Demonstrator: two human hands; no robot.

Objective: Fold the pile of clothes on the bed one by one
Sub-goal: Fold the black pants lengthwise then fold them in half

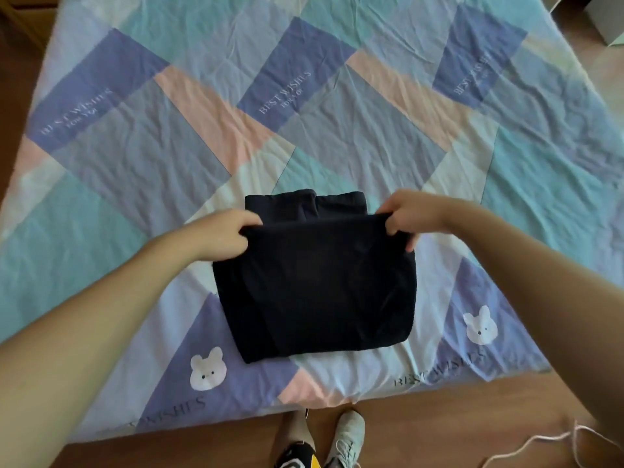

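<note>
Pinching dark garment (314,285) top corners | left hand (224,236) | right hand (413,216) | on bed (135,184)

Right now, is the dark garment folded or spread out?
Partly folded: both hands, left hand and right hand, hold the dark garment's doubled near layer over its far part.

We see a dark navy garment (314,285) part-folded flat on the near bed (135,163), its folded-over edge lifted.
</note>
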